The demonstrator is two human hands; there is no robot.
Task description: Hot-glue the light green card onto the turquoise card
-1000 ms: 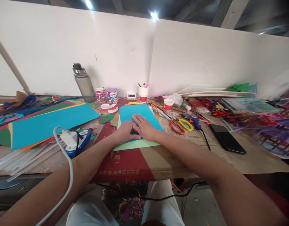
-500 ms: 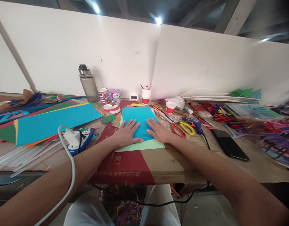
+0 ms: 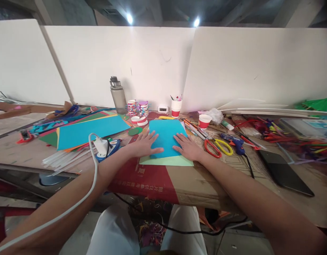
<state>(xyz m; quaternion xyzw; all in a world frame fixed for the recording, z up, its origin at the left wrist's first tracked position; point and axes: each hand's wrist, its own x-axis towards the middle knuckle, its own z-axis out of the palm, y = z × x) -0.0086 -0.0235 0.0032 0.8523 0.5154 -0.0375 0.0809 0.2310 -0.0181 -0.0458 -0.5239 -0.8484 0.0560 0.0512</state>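
Note:
In front of me a blue sheet of paper (image 3: 166,136) lies on top of a light green sheet (image 3: 168,161), whose near edge sticks out below it. My left hand (image 3: 146,144) rests on the left edge of the blue sheet, fingers spread and thumb pointing inward. On the right edge my right hand (image 3: 189,147) lies flat with its fingers apart. Neither hand holds anything. Red-handled scissors (image 3: 212,148) and yellow-handled scissors (image 3: 224,147) lie just right of my right hand. Green paper discs (image 3: 135,131) are beyond my left wrist.
A white cable with plug (image 3: 101,145) sits on a blue power strip (image 3: 114,148) and crosses my left forearm. Coloured sheets (image 3: 81,136) lie left. Right are a glue gun (image 3: 236,143) and a phone (image 3: 284,171). A bottle (image 3: 118,97) and paper cups (image 3: 204,121) stand behind.
The view has shifted left, so the table's contents appear further right. Both hands stay flat on the blue sheet, the left one's fingers slightly closer together.

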